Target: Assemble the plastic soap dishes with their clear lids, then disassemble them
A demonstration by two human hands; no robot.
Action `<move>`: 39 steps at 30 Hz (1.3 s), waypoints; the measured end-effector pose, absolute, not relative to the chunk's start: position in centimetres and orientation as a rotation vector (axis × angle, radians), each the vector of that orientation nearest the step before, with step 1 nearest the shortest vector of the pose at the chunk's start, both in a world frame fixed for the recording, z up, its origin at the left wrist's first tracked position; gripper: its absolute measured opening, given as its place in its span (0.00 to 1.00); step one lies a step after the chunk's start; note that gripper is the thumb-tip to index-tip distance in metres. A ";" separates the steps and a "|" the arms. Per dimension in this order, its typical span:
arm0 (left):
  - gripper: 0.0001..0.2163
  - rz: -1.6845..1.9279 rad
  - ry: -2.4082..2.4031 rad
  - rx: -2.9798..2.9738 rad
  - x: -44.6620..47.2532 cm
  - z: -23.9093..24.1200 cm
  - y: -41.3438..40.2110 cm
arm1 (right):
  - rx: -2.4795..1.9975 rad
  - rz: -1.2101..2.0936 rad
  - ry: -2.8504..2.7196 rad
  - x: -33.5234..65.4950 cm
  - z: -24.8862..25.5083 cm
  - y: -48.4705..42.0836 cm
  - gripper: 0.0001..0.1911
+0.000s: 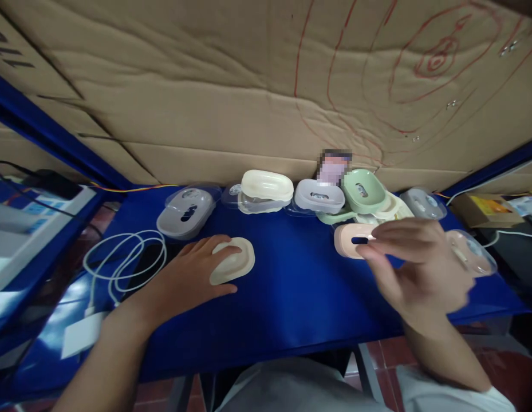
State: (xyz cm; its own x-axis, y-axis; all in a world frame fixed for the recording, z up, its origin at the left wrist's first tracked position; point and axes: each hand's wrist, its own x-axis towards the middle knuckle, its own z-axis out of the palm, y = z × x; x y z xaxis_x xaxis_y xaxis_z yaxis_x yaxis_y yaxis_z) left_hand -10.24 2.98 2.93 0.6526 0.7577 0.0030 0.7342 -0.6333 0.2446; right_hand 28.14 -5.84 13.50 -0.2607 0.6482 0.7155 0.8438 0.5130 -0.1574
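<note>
My left hand (205,266) lies over a cream oval dish part (236,260), fingers spread and touching its top and left side. Its thumb sticks out past the lower edge. On the right, a pale pink oval soap dish (346,239) with a dark slot has its right end hidden by my right hand (414,263). Thumb and fingers of that hand close on this end, slightly blurred. Behind stand a grey dish (188,212), a cream dish (266,186), a lilac dish (319,196) and a green dish (363,191).
A coiled white cable (119,260) and white charger (83,335) lie left. Clear covers, including one (472,252) beyond my right hand, sit on the blue table (287,297). A cardboard wall (197,103) rises behind. A small carton (484,210) is far right.
</note>
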 end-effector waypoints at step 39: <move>0.43 0.458 0.918 2.657 -3.7 0.1 2.4 | -0.903 0.147 -2.399 23.3 0.3 -2.1 0.22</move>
State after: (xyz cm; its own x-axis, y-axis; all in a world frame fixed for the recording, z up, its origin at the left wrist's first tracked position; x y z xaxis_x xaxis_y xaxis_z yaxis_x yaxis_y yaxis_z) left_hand -3.68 2.41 0.09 0.7460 0.6352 0.2003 0.5421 -0.7538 0.3713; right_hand 23.32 -2.12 0.32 -0.6125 0.6354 0.4702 0.5734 0.7666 -0.2891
